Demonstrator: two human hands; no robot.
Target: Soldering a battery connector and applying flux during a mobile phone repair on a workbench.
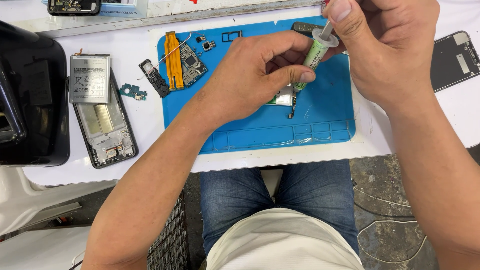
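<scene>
From the head camera I saw my left hand [255, 70] nearest, its fingers pinched around a green syringe [312, 57]. My right hand [390, 45], at one o'clock, gripped the plunger end, thumb on top. The tip touched a small board [282, 97] on the blue mat [320, 120]. At nine o'clock an opened phone [107, 132] lay on the bench [145, 115].

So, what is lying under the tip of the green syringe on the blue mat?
Under the green syringe tip lies a small part with a thin dark flex tail, on the blue mat. The left hand covers most of it, so its full shape cannot be seen.
</scene>
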